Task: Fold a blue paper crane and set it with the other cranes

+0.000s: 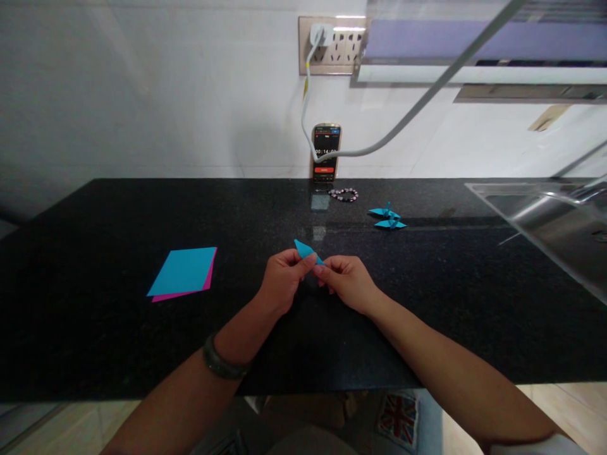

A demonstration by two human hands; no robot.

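Between my two hands is a narrow piece of folded blue paper (305,248), pointed at its upper left end. My left hand (283,278) pinches it from the left, thumb on top. The fingers of my right hand (348,281) are closed on its lower right end, so that part is mostly covered. Both hands are close together just above the black counter. Beyond them to the right lie two folded blue paper cranes (389,224), side by side. Off to the left is a stack of square sheets, a blue sheet (183,272) over a pink sheet (207,280).
A phone (326,151) showing a running timer leans on the wall, with a white cable (379,144) hanging across it. A beaded bracelet (346,194) lies before it. At the right is a metal sink (545,218). The black counter (118,341) ends near my body.
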